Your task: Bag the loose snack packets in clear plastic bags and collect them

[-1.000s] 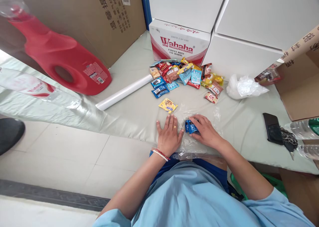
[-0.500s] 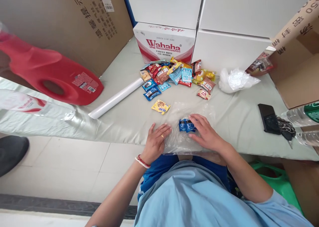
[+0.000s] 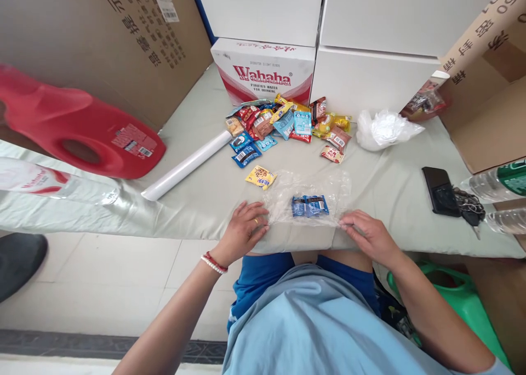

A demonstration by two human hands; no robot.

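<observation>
Both hands, left hand (image 3: pixel 245 228) and right hand (image 3: pixel 367 233), lie loosely open, pinning the clear plastic sheet (image 3: pixel 308 199) flat at center frame. Two blue snack packets (image 3: pixel 310 205) rest on it, keeping it spread.

The right hand (image 3: pixel 367 235) is no longer on the 2 blue snack packets (image 3: pixel 310 205); it now sits at the near right corner of the clear plastic sheet (image 3: pixel 308 197), near the table edge. The left hand (image 3: pixel 245 229) is lower than before and touches the near left corner of the sheet. The packets lie uncovered side by side on the plastic, which is now spread flatter. The camera view also moves a bit to the right.
</observation>
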